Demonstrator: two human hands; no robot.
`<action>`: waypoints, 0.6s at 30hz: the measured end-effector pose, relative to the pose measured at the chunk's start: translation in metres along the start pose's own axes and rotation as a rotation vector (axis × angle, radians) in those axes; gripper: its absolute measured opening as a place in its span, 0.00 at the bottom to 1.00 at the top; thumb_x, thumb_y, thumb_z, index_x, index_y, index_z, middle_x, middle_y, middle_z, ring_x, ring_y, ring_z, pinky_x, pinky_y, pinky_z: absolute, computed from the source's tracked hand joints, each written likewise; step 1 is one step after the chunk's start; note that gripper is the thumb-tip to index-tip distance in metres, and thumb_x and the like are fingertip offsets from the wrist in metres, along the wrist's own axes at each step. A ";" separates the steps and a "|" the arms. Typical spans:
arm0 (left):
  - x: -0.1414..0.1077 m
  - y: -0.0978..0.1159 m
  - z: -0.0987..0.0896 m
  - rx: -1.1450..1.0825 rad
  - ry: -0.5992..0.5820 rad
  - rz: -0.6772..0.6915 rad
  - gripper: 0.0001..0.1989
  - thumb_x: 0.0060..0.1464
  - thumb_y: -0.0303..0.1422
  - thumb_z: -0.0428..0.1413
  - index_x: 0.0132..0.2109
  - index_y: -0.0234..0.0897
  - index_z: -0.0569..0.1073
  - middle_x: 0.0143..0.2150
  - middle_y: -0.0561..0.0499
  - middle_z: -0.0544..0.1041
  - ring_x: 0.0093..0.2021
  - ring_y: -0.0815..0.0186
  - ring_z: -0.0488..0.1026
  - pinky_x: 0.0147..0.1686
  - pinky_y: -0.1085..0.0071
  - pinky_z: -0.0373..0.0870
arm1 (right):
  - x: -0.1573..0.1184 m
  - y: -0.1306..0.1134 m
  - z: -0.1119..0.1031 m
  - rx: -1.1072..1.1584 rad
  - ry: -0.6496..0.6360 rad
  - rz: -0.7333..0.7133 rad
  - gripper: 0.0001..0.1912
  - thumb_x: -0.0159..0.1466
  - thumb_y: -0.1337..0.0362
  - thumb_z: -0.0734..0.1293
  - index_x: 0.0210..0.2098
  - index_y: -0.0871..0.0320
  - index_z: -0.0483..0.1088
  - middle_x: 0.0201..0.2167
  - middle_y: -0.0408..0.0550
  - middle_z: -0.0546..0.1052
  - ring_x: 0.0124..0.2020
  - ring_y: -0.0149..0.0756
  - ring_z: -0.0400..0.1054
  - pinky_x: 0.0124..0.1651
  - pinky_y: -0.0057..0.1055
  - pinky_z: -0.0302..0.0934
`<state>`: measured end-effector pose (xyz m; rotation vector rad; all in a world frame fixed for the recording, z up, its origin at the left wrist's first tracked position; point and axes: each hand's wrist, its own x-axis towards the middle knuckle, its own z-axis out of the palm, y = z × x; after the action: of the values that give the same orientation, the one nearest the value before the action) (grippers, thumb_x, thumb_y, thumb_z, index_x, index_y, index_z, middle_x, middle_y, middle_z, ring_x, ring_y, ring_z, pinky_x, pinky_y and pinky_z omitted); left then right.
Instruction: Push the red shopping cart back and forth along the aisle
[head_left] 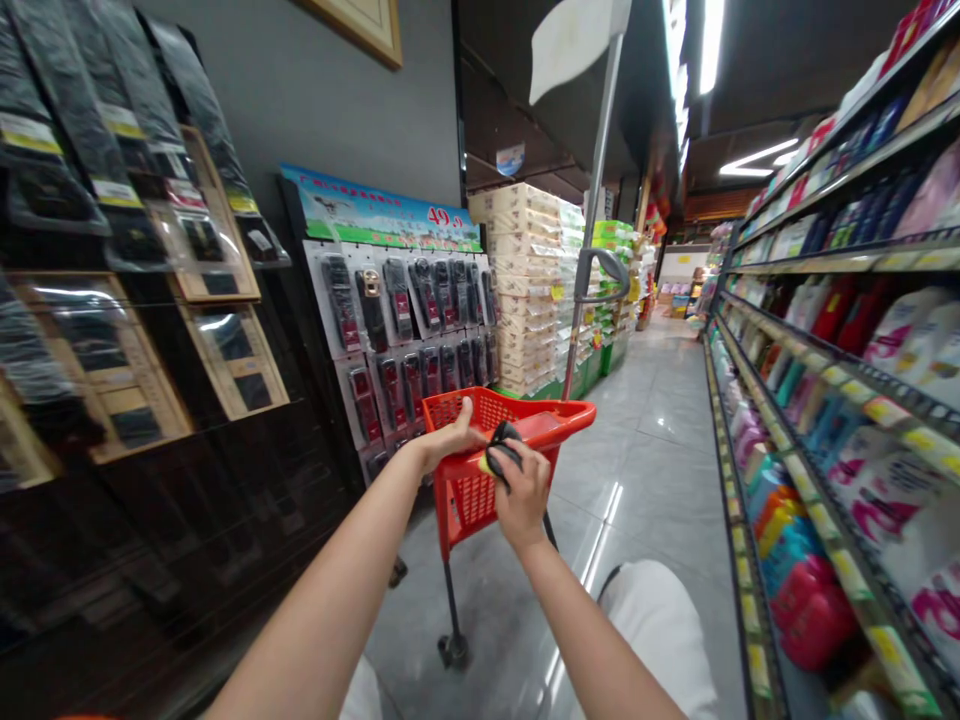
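A small red plastic shopping cart [480, 500] stands in front of me, its basket full of slots and its black legs on wheels. My left hand [454, 440] is at the near left of the basket, thumb raised and fingers mostly hidden, seemingly around the red rim. Just to its right, my right hand [525, 495] is closed on a small black rounded object [504, 452] with a yellow-green patch, held at the near rim. Its exact kind I cannot make out. A grey pole [600, 150] with a white flag [576, 45] rises behind the basket.
Packaged belts [409, 300] hang on a display rack at left, beside wrapped boxed goods [135, 380]. Stacked tissue packs [525, 290] stand beyond. Shelves of bottles [862, 440] line the right. A grey tiled aisle [652, 430] runs ahead; my knee [660, 630] shows below.
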<state>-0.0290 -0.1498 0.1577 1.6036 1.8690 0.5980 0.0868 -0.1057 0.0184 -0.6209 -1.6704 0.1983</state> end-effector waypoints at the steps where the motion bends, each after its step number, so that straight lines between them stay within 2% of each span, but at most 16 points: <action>1: 0.000 -0.001 -0.002 -0.080 -0.062 0.001 0.55 0.53 0.60 0.14 0.39 0.34 0.80 0.38 0.43 0.82 0.39 0.62 0.76 0.41 0.71 0.70 | 0.002 0.004 -0.002 -0.016 0.054 0.055 0.18 0.65 0.69 0.61 0.51 0.49 0.74 0.54 0.51 0.69 0.53 0.44 0.59 0.57 0.45 0.56; 3: 0.001 -0.005 -0.004 -0.241 -0.151 -0.027 0.56 0.52 0.59 0.12 0.39 0.34 0.80 0.39 0.43 0.81 0.41 0.62 0.76 0.42 0.70 0.70 | 0.004 0.006 -0.001 -0.052 0.145 0.151 0.18 0.65 0.68 0.61 0.52 0.51 0.73 0.55 0.54 0.68 0.54 0.46 0.59 0.57 0.48 0.55; 5: 0.005 -0.007 -0.003 -0.256 -0.125 -0.063 0.56 0.52 0.60 0.12 0.38 0.35 0.80 0.40 0.43 0.81 0.42 0.62 0.76 0.42 0.70 0.70 | -0.003 -0.002 0.003 -0.048 0.115 0.118 0.20 0.65 0.69 0.60 0.54 0.49 0.71 0.57 0.53 0.67 0.56 0.47 0.57 0.57 0.49 0.55; 8: 0.011 -0.009 0.005 -0.169 0.029 -0.079 0.56 0.51 0.59 0.11 0.38 0.33 0.79 0.39 0.42 0.81 0.41 0.62 0.75 0.41 0.69 0.71 | -0.021 -0.020 0.010 0.012 -0.027 -0.072 0.24 0.63 0.73 0.60 0.54 0.44 0.71 0.57 0.48 0.68 0.55 0.45 0.57 0.58 0.45 0.56; 10: 0.012 -0.010 0.014 -0.003 0.162 -0.083 0.56 0.52 0.55 0.08 0.38 0.33 0.78 0.39 0.42 0.81 0.41 0.61 0.76 0.42 0.67 0.70 | -0.026 -0.021 0.009 0.023 -0.030 -0.088 0.25 0.63 0.73 0.60 0.53 0.43 0.72 0.55 0.48 0.69 0.54 0.44 0.59 0.57 0.44 0.57; 12: 0.011 -0.009 0.025 0.221 0.279 -0.111 0.53 0.56 0.52 0.10 0.39 0.36 0.79 0.40 0.43 0.81 0.43 0.59 0.76 0.43 0.65 0.70 | -0.021 -0.006 0.001 0.002 0.038 -0.011 0.21 0.63 0.71 0.60 0.51 0.45 0.73 0.54 0.50 0.69 0.54 0.44 0.61 0.56 0.46 0.57; 14: 0.008 -0.008 0.037 0.335 0.348 -0.120 0.47 0.60 0.53 0.18 0.39 0.37 0.79 0.41 0.42 0.81 0.47 0.55 0.76 0.45 0.63 0.68 | -0.005 0.020 -0.013 -0.038 0.102 0.061 0.17 0.65 0.66 0.61 0.51 0.49 0.73 0.53 0.52 0.70 0.53 0.44 0.63 0.55 0.46 0.57; 16: 0.004 -0.007 0.049 0.524 0.401 -0.046 0.42 0.63 0.52 0.24 0.38 0.37 0.79 0.39 0.41 0.81 0.45 0.54 0.77 0.44 0.62 0.67 | 0.015 0.051 -0.029 -0.090 0.117 0.093 0.16 0.66 0.62 0.60 0.50 0.51 0.73 0.54 0.53 0.70 0.54 0.45 0.63 0.55 0.46 0.55; 18: 0.001 -0.005 0.058 0.604 0.432 0.021 0.36 0.62 0.53 0.31 0.38 0.39 0.80 0.38 0.41 0.81 0.43 0.54 0.77 0.41 0.63 0.67 | 0.036 0.080 -0.043 -0.156 0.134 0.132 0.17 0.67 0.57 0.59 0.49 0.54 0.74 0.54 0.55 0.71 0.53 0.46 0.63 0.56 0.46 0.54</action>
<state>0.0071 -0.1520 0.1125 1.9827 2.5294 0.4310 0.1485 -0.0301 0.0212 -0.8453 -1.5258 0.1193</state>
